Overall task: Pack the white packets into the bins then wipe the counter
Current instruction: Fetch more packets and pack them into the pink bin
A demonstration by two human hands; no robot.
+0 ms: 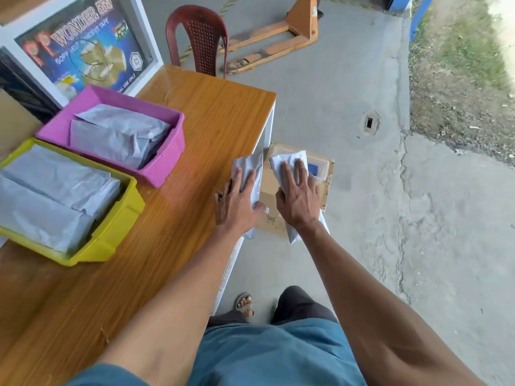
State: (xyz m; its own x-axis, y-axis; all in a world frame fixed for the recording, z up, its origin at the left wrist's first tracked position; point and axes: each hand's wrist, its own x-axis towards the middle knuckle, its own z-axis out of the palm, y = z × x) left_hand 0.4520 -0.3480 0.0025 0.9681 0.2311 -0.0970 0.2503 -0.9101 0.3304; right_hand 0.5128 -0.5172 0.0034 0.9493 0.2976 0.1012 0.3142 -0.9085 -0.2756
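1. Packets are gripped singly: one white packet [246, 169] in the left hand [237, 201], another white packet [288, 162] in the right hand [298, 199], above the cardboard box [271, 190] beside the counter [217, 121].
2. Both should be laid flat in the pink bin [164, 165]; the yellow bin [117, 227] looks full.

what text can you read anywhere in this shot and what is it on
"WONDER 555": large letters on the framed poster.
"BOPP SELF ADHESIVE TAPE": smaller line on the same poster, partly blurred, so the reading is uncertain.
"...IAL USE ONLY": the poster's bottom edge, start hidden behind the pink bin.
Dark print on the cardboard box below the counter edge: too blurred to read.
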